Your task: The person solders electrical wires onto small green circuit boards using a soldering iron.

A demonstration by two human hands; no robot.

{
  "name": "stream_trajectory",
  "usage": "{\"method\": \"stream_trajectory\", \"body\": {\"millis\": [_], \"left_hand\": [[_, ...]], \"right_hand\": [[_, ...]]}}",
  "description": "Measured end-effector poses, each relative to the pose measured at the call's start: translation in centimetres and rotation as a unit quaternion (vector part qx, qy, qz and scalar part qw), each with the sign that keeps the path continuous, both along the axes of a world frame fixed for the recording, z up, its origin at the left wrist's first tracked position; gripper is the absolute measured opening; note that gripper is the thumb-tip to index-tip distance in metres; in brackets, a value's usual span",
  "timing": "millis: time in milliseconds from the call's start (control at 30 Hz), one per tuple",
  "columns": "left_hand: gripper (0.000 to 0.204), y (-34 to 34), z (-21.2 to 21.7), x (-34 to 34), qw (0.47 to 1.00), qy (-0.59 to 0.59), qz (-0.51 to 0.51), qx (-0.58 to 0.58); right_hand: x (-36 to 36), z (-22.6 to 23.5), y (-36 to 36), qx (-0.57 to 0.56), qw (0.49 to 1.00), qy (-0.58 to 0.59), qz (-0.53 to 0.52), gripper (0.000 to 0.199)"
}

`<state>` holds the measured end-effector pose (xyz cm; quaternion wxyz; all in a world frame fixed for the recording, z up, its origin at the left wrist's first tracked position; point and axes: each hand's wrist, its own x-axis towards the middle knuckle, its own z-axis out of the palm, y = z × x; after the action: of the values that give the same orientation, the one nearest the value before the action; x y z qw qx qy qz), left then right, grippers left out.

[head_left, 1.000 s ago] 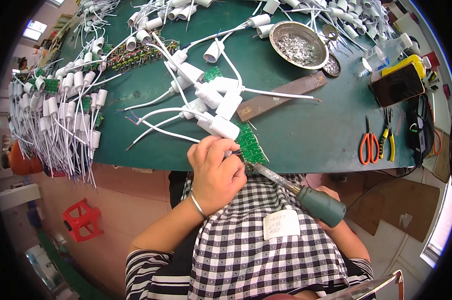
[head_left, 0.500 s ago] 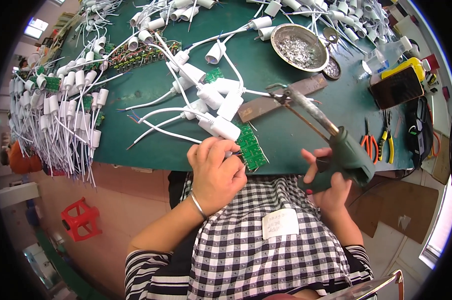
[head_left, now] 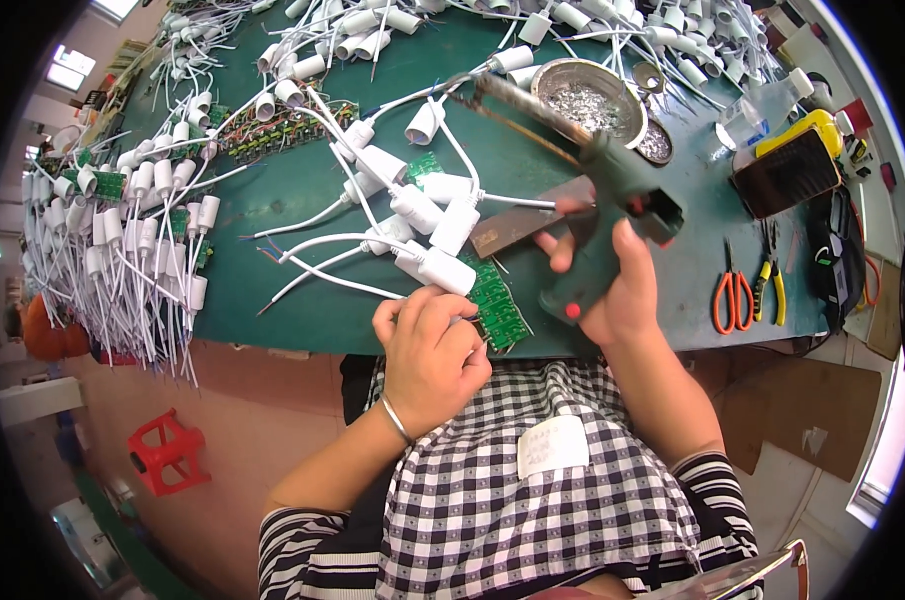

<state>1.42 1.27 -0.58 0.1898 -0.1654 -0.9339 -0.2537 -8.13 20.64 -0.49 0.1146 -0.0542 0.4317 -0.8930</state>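
Observation:
My left hand (head_left: 432, 345) is closed at the near table edge, its fingers pinched beside the left side of a green circuit board (head_left: 499, 308). A white cable (head_left: 357, 286) runs in under these fingers, and its end is hidden. Just beyond the knuckles lies a white cylindrical lamp holder (head_left: 446, 271). My right hand (head_left: 622, 290) is wrapped round the handle of a dark green soldering gun (head_left: 617, 185). The gun's metal tip, blurred, points to the far left, raised over the table near a round metal bowl (head_left: 627, 105) of silvery scraps.
A flat brownish bar (head_left: 522, 220) lies beyond the board. Piles of white lamp holders with cables (head_left: 152, 220) cover the left and far sides. Orange-handled pliers (head_left: 732, 300), yellow-handled cutters (head_left: 767, 285) and a dark phone (head_left: 787, 180) are at the right. A red stool (head_left: 167, 450) stands on the floor.
My right hand has moved forward and left over the table with the soldering gun, bringing its tip toward the bowl. My left hand stays by the circuit board.

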Motion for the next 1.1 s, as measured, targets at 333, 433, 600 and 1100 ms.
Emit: {"method": "stream_trajectory", "body": {"millis": [333, 433, 600, 1100], "left_hand": [[0.021, -7.1, 2.9, 1.0, 0.983, -0.139, -0.086, 0.08], [0.015, -8.5, 4.1, 1.2, 0.961, -0.204, -0.122, 0.141], [0.011, -11.0, 5.9, 1.2, 0.845, -0.331, -0.246, 0.341], [0.039, -23.0, 23.0, 1.5, 0.86, 0.021, -0.261, 0.438]], "right_hand": [[-1.6, 0.3, -1.2, -0.052, 0.997, -0.012, -0.059, 0.042], [-1.9, 0.4, -0.6, -0.075, 0.996, -0.005, -0.055, 0.044], [0.0, 0.8, 0.4, -0.07, 0.996, 0.025, -0.049, 0.048], [-0.1, 4.7, 6.9, -0.084, 0.963, 0.165, -0.193, 0.044]]}}
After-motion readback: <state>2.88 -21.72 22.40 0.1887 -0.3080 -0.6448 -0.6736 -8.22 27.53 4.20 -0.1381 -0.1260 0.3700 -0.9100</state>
